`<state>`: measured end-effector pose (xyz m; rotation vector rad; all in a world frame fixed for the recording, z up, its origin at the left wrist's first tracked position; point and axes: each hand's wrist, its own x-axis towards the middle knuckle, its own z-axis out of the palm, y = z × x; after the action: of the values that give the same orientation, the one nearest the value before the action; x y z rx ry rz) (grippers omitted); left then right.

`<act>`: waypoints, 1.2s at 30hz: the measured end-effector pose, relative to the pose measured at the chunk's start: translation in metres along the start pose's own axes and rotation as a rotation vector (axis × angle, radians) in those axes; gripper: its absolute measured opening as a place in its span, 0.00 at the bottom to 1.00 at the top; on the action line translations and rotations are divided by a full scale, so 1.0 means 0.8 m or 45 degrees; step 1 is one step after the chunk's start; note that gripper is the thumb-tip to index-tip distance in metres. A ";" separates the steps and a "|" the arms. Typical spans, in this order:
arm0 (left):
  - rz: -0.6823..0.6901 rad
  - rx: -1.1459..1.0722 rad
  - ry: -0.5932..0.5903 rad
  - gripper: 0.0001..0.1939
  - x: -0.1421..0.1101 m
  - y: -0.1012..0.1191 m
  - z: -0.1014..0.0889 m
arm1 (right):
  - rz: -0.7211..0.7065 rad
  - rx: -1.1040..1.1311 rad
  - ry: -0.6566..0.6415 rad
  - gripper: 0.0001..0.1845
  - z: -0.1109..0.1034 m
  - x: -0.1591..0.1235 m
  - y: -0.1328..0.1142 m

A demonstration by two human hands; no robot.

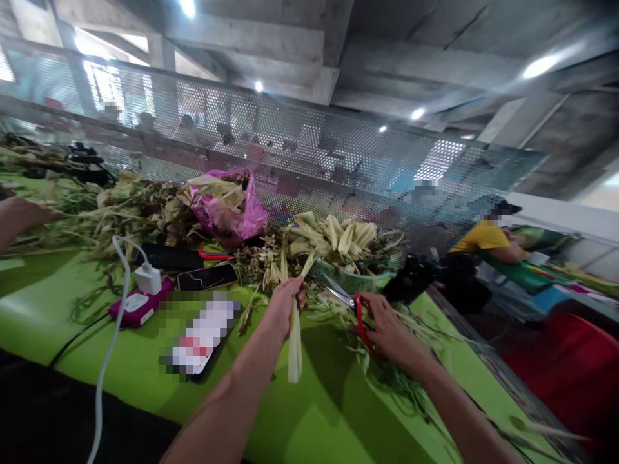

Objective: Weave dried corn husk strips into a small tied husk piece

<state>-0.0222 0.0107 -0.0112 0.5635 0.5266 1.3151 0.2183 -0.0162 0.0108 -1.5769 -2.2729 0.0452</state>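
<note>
Pinched in my left hand (pixel 285 303) is a strip of dried corn husk (pixel 294 351), its pale lower end hanging down over the green table and its upper part reaching toward the heap. My right hand (pixel 387 325) grips red-handled scissors (pixel 360 325), whose blades point up and left, a little to the right of the husk. The blades look parted and do not touch the husk strip. Behind both hands lies a pile of dried corn husks (pixel 345 235), partly over a green tray (pixel 358 277). Green trimmings (pixel 411 386) lie under and beside my right hand.
A pink plastic bag (pixel 232 216) of husks stands at the back. Left are a purple power strip (pixel 140 306), a white cable (pixel 126 270), a phone (pixel 207 277) and a lit phone (pixel 206 335). Another person's hand (pixel 22 219) is far left. A perforated metal screen (pixel 290 142) runs behind.
</note>
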 end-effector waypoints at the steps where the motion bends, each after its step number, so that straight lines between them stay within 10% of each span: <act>1: -0.006 0.002 0.002 0.18 0.000 0.000 0.000 | 0.008 -0.021 0.019 0.27 0.004 0.000 0.000; 36: -0.080 0.075 0.117 0.11 -0.002 -0.008 0.012 | -0.057 -0.011 0.159 0.21 0.035 0.005 -0.045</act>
<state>-0.0115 0.0073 -0.0078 0.5323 0.6558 1.2732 0.1758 -0.0210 -0.0056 -1.4898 -2.2134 -0.0732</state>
